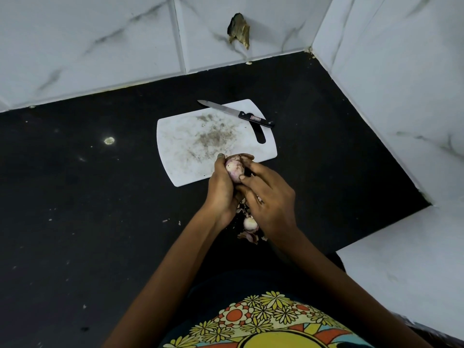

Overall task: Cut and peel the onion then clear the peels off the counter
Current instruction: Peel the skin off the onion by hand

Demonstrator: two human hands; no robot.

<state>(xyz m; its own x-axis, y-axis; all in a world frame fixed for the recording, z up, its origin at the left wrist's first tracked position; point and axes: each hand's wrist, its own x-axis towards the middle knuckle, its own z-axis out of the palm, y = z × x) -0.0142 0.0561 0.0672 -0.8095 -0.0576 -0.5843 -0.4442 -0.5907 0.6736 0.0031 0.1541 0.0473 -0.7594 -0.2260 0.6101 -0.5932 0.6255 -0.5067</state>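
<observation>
While your left hand cups the onion steady, your right hand fingertips pinch its skin for peeling, knife parked on the board

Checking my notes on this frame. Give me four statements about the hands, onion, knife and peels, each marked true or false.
1. Both hands, left hand and right hand, hold the onion. True.
2. The knife is in the right hand. False: it lies across the far edge of the cutting board.
3. Peels lie on the counter below the hands. True.
4. The onion rests on the cutting board. False: it is held above the board's near edge.
</observation>
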